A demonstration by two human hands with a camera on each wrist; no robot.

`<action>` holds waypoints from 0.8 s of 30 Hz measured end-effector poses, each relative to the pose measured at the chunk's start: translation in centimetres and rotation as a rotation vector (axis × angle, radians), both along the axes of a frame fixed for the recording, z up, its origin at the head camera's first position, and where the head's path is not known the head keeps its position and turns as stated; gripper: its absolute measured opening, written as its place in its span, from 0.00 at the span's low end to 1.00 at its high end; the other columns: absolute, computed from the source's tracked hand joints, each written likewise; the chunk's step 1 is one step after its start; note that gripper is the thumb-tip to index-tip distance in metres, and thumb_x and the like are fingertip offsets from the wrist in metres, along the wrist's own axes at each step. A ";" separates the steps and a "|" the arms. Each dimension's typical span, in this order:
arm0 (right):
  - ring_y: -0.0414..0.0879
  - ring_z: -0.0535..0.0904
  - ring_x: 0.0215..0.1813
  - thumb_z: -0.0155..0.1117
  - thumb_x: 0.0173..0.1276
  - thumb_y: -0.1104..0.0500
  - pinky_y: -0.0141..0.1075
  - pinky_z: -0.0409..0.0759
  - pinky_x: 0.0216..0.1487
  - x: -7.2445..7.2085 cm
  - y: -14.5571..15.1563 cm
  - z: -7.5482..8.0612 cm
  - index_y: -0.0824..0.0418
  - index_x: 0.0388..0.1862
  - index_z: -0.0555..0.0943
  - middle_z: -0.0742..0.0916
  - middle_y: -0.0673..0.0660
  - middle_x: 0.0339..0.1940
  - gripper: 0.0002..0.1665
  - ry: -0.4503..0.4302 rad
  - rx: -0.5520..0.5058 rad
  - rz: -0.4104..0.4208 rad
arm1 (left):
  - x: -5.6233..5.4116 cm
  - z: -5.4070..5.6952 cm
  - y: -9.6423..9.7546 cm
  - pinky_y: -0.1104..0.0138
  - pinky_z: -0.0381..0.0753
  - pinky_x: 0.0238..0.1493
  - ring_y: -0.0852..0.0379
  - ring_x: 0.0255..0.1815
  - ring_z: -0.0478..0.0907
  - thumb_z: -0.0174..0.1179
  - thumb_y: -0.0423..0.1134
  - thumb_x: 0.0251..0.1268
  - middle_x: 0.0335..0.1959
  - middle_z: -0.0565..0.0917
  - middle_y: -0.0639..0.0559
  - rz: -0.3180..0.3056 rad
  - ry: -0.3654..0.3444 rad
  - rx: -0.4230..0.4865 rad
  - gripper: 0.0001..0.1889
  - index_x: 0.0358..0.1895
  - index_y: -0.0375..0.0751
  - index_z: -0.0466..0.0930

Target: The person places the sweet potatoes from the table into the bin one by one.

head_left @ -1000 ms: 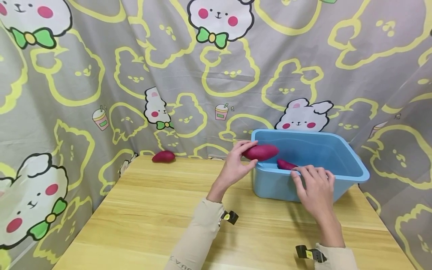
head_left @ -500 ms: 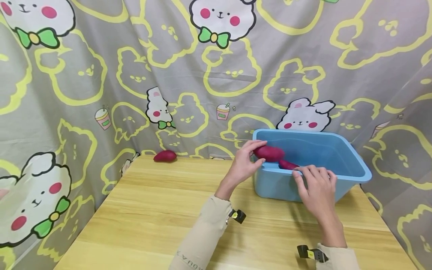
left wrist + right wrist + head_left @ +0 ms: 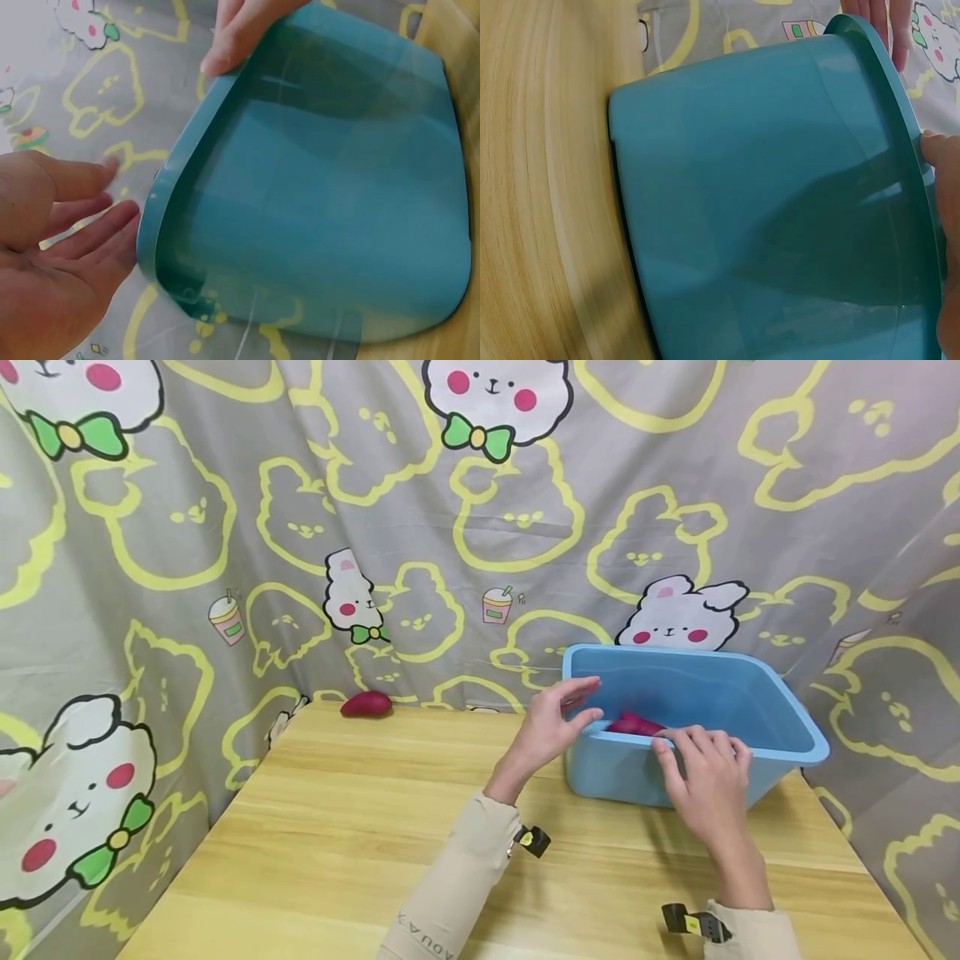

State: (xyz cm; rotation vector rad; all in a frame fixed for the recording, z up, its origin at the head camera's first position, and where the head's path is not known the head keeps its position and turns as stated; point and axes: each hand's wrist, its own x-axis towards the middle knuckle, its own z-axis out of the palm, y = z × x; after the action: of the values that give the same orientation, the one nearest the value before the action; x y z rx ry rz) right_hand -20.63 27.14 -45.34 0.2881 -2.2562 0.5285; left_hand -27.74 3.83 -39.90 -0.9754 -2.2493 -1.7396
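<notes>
A light blue plastic tub [image 3: 618,772] stands on the right of the table in the head view. Purple-red sweet potatoes [image 3: 636,725] lie inside, partly hidden behind its near wall. My left hand [image 3: 549,731] is at the tub's left corner, fingers spread and empty; in the left wrist view the hand [image 3: 64,255] has its fingertips right at the rim. My right hand [image 3: 707,781] grips the near rim, fingers over the edge and thumb [image 3: 939,150] on the outside. Another sweet potato [image 3: 367,704] lies at the table's back left.
The wooden table [image 3: 337,827] ends at a grey cartoon-print curtain [image 3: 420,527], which hangs behind it and along both sides. The tub stands close to the curtain at the back.
My left hand moved right over the tub's left corner and let go of a sweet potato, which dropped into the tub. The right hand has stayed on the rim.
</notes>
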 end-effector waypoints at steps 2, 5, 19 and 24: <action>0.64 0.73 0.51 0.62 0.76 0.52 0.67 0.56 0.63 0.0 0.0 0.1 0.63 0.45 0.86 0.85 0.64 0.43 0.16 -0.002 -0.002 0.001 | -0.1 -0.1 -0.5 0.68 0.75 0.64 0.56 0.65 0.78 0.63 0.33 0.73 0.64 0.81 0.44 0.013 0.017 0.048 0.22 0.67 0.35 0.77; 0.63 0.72 0.52 0.62 0.76 0.52 0.67 0.55 0.63 0.1 -0.1 0.1 0.62 0.46 0.86 0.85 0.64 0.43 0.15 -0.011 -0.009 0.002 | 0.3 0.3 -1.4 0.60 0.76 0.65 0.48 0.64 0.79 0.60 0.31 0.75 0.62 0.81 0.39 0.033 0.044 0.121 0.19 0.65 0.31 0.77; 0.63 0.72 0.53 0.61 0.76 0.51 0.67 0.56 0.63 0.0 -0.4 0.2 0.61 0.47 0.86 0.86 0.63 0.44 0.15 -0.027 0.013 0.004 | 1.2 1.7 -7.8 0.45 0.75 0.64 0.30 0.58 0.78 0.57 0.20 0.71 0.53 0.80 0.26 0.135 0.190 0.297 0.14 0.57 0.18 0.77; 0.63 0.72 0.53 0.61 0.76 0.51 0.67 0.56 0.63 0.3 -0.5 0.0 0.61 0.48 0.86 0.86 0.63 0.45 0.15 -0.037 0.010 -0.013 | 0.5 1.2 -10.5 0.45 0.75 0.65 0.28 0.59 0.76 0.55 0.19 0.71 0.55 0.78 0.23 0.177 0.202 0.310 0.14 0.57 0.15 0.76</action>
State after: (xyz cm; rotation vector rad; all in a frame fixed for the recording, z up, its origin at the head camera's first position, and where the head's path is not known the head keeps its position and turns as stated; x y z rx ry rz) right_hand -20.31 26.63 -45.38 0.2705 -2.2954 0.5197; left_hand -27.22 -6.71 -38.75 -0.8167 -1.8154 -1.7546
